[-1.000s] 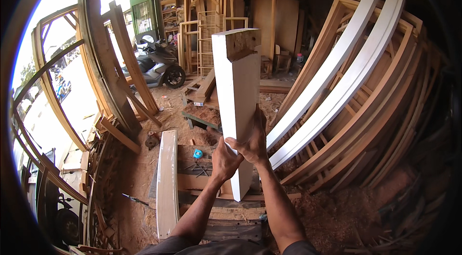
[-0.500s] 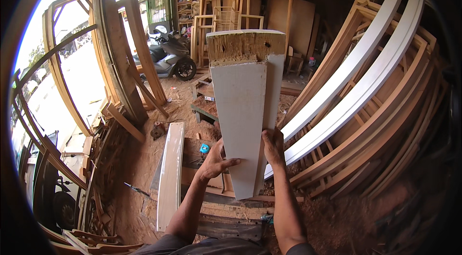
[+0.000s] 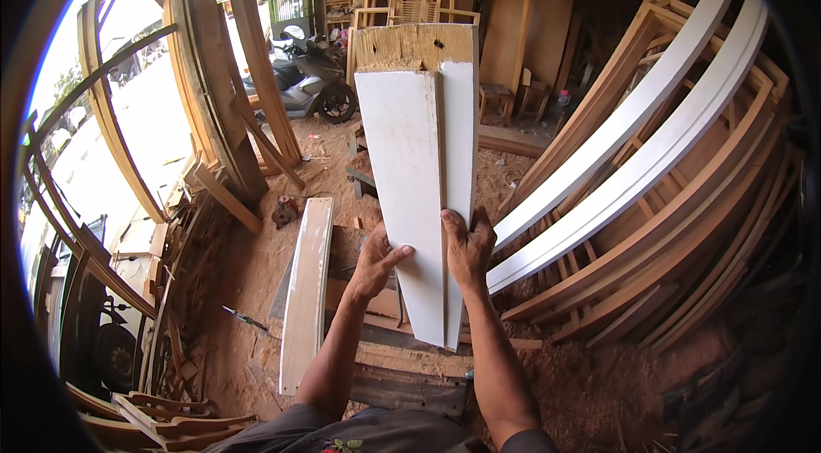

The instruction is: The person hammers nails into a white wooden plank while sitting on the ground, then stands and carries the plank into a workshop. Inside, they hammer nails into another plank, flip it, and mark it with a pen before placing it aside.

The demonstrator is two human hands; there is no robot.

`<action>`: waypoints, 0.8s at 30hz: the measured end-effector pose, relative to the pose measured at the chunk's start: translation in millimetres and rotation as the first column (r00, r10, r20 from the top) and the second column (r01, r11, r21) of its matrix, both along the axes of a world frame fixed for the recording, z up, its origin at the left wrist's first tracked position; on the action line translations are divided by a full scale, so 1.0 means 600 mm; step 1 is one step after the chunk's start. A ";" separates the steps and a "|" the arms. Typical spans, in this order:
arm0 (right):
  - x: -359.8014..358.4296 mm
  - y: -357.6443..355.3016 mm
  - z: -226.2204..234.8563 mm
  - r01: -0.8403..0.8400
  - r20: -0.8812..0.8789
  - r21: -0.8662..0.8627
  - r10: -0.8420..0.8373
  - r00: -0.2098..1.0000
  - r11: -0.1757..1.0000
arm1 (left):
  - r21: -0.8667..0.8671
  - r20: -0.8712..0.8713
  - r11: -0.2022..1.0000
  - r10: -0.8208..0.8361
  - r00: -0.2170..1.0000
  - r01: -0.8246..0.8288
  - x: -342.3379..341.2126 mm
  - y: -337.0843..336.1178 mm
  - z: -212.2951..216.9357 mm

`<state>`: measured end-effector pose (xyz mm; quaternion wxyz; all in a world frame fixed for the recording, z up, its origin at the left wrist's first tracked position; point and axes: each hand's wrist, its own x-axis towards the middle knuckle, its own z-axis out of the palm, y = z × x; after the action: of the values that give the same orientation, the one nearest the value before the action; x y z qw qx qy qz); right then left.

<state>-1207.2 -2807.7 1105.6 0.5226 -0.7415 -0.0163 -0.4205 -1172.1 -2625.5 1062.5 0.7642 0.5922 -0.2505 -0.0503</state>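
Single view: head-worn fisheye camera, looking forward and down over the person's own forearms, which enter from the lower edge. Hands and the white board they hold sit close to the lens, mid-frame. Sawdust floor lies below; the scooter stands far. Straight frames bend near the rim. No second view to compare.

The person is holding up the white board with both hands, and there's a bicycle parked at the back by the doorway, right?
Not quite. Both hands, left hand and right hand, do hold up the white board, but the thing parked at the back is a motor scooter, not a bicycle. The head view shows it.
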 end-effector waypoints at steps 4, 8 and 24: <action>0.001 0.025 0.008 0.015 0.005 -0.015 -0.015 1.000 1.000 | -0.004 -0.006 1.000 -0.017 1.000 0.017 0.001 0.023 -0.017; -0.004 0.067 0.004 -0.103 0.086 -0.010 0.103 0.991 0.995 | -0.074 0.008 0.995 0.062 0.998 -0.061 0.004 0.064 -0.047; -0.008 0.247 -0.011 -0.255 -0.097 -0.186 0.241 0.966 0.949 | -0.067 -0.058 0.978 0.194 0.979 -0.198 -0.026 0.292 -0.102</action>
<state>-1212.1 -2659.7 1099.3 0.4958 -0.7963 -0.1319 -0.3204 -1187.7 -2450.2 1001.3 0.7926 0.5844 -0.1729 0.0191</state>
